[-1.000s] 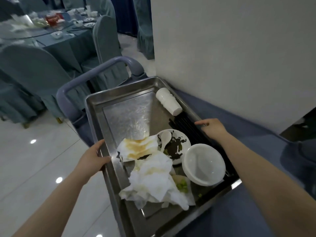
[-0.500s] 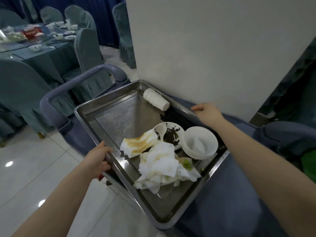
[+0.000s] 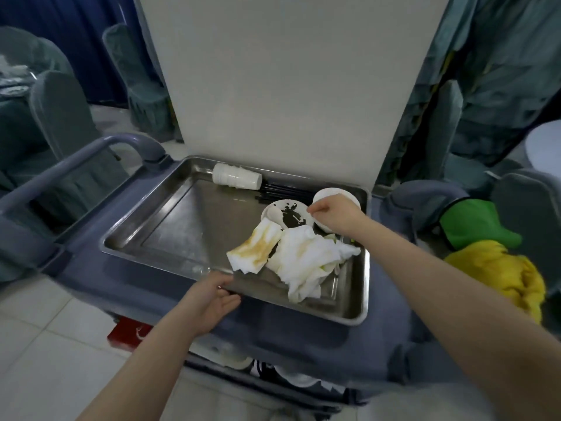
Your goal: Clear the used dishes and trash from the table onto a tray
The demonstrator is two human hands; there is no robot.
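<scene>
A steel tray (image 3: 194,226) rests on a grey-blue cart (image 3: 303,338). It holds a stack of white cups (image 3: 236,177) lying on its side, black chopsticks (image 3: 282,191), a sauce-smeared plate (image 3: 293,212) with a white spoon (image 3: 274,214), a white bowl (image 3: 329,194) and crumpled stained napkins (image 3: 303,262). My left hand (image 3: 212,296) is at the tray's near rim, thumb over the edge. My right hand (image 3: 334,215) hovers over the bowl with its fingers curled onto the bowl's rim beside the plate.
A white pillar (image 3: 282,86) stands right behind the tray. The cart's handle (image 3: 91,153) rises at the left. Green cloth (image 3: 473,223) and yellow cloth (image 3: 501,275) lie to the right. Covered chairs (image 3: 57,117) stand at the left, and white dishes (image 3: 291,375) show on a lower shelf.
The tray has come down flat onto the cart, against the pillar. My right hand left the tray's far rim and moved onto the bowl. My left hand slid along the near rim.
</scene>
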